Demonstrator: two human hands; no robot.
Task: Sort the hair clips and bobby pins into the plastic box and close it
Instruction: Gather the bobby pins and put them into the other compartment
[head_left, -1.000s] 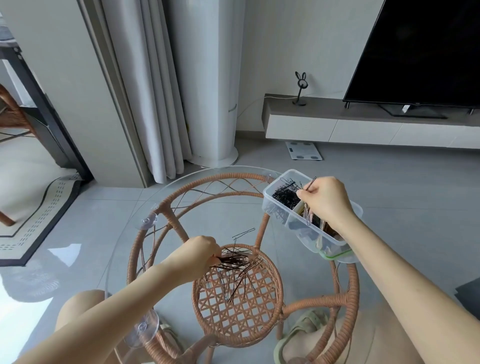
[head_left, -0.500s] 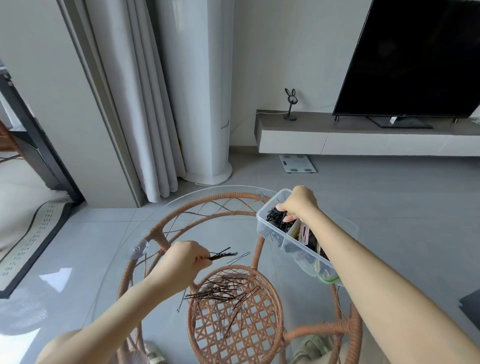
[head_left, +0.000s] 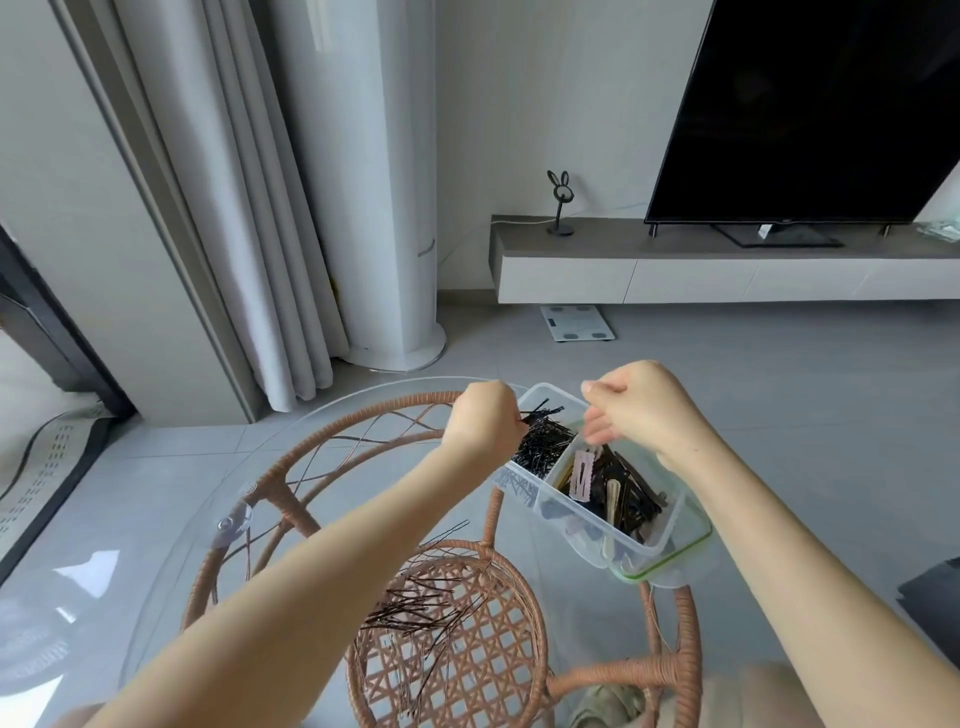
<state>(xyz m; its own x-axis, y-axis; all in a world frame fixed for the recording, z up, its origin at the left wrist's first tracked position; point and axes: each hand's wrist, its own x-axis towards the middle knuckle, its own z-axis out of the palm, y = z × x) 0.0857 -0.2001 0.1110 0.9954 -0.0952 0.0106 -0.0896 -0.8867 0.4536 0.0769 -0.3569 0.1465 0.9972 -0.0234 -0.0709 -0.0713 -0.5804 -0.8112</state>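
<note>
Clear plastic box with two compartments sits on the far right part of the round glass tabletop, lid off, on what looks like its green-rimmed lid sticking out beneath the near end. Far compartment holds a dense heap of black bobby pins; near compartment holds mixed hair clips, including a pale pink rectangular one and a beige one, over dark ones. Left hand is over the far compartment's left edge, grip pinched together on a small bunch of black pins that fan out above the heap. Right hand hovers over the box, fingers loosely curled; cannot tell if the grip holds anything, since the fingertips blur into the clips below. More loose pins lie scattered on the glass near the viewer, above the woven rattan shelf seen through it; single pins are hard to separate against the weave. Box contents at the near end are smeared by the plastic wall. Tabletop's near edge and both forearms are cut off by the frame. No readable writing; a small tag on the TV stand is too small to read.
</note>
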